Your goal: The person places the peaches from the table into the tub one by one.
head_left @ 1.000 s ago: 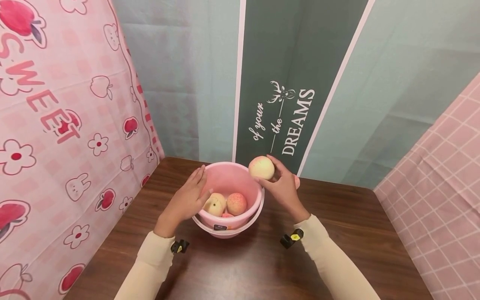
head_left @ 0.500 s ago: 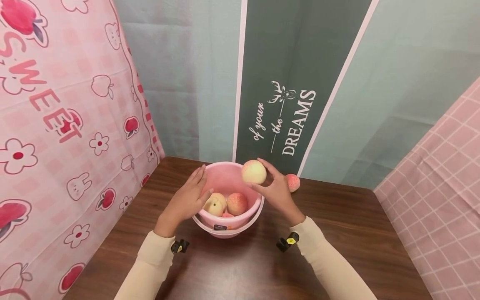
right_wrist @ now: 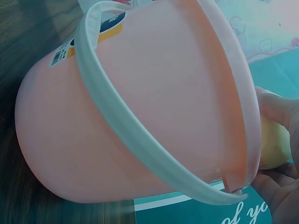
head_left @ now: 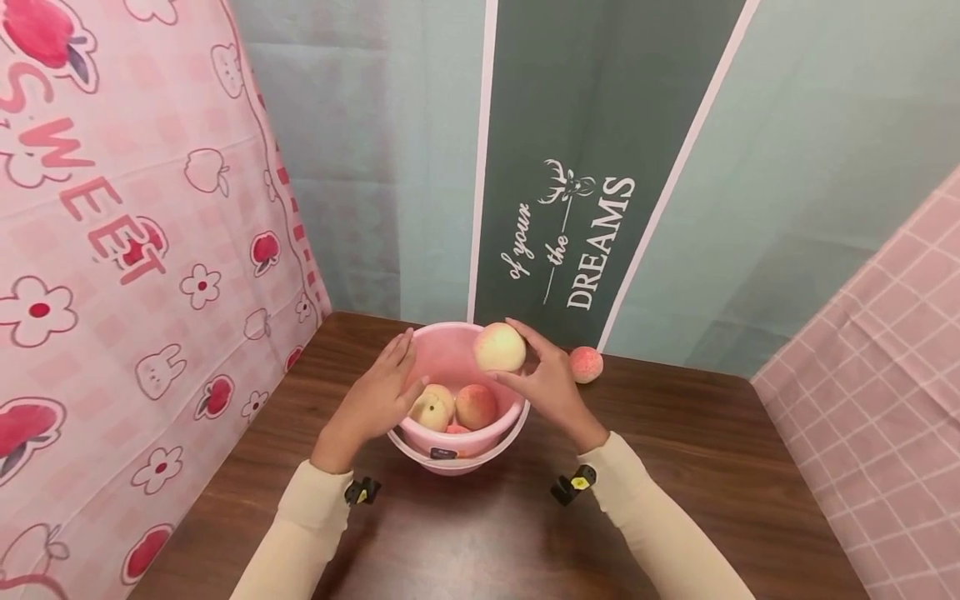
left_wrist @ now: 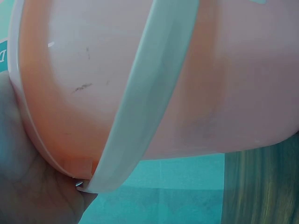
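Observation:
A pink bucket (head_left: 444,352) stands on the wooden table, its pale handle (right_wrist: 124,119) hanging down at the front. My left hand (head_left: 369,398) rests along the bucket's left rim with its fingers straight. Over the right side of the opening, my right hand (head_left: 553,390) grips a pale yellow peach (head_left: 499,347) between thumb and fingers. Inside the bucket lie a yellowish peach (head_left: 432,408) and a redder peach (head_left: 477,407), with a bit of another pinkish fruit showing below them. The right wrist view shows the held peach just beyond the rim, partly hidden by it.
Another pinkish-red peach (head_left: 587,365) lies on the table (head_left: 675,467) to the right of the bucket, near the back edge. Behind the table hangs a green curtain (head_left: 585,100) with white lettering. Pink patterned cloths hang at the left and right sides.
My right hand has moved left with the peach, from beside the right rim to over the opening. The peach on the table has come into fuller view. The left hand stays put.

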Tool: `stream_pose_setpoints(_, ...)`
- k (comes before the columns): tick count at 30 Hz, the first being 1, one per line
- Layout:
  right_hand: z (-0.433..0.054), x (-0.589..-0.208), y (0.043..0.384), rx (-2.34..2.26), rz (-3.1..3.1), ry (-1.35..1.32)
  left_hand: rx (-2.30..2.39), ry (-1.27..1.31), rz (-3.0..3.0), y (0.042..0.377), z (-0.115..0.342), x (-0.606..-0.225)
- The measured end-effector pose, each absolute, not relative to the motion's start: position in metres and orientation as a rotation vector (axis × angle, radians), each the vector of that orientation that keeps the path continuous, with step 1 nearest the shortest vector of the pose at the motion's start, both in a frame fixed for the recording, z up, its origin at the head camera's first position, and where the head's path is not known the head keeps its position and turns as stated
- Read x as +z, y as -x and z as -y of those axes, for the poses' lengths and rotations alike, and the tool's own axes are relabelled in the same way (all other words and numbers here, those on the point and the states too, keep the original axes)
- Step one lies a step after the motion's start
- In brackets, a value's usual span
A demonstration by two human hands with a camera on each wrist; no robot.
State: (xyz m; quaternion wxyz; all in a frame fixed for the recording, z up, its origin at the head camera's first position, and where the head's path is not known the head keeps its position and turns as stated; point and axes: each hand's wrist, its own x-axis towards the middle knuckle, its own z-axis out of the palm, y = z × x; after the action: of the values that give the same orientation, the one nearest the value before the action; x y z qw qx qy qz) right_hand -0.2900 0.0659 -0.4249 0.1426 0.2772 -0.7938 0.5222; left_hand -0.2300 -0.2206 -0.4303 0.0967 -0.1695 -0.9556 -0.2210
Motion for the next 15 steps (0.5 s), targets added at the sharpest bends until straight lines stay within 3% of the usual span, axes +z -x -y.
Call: stream_pose_setpoints(15, -0.0625, -0.4258, 0.2918, 1.504, 2.284, -0.826, -0.650, 0.493, 2.838, 0.2289, 0.2208, -0.4300)
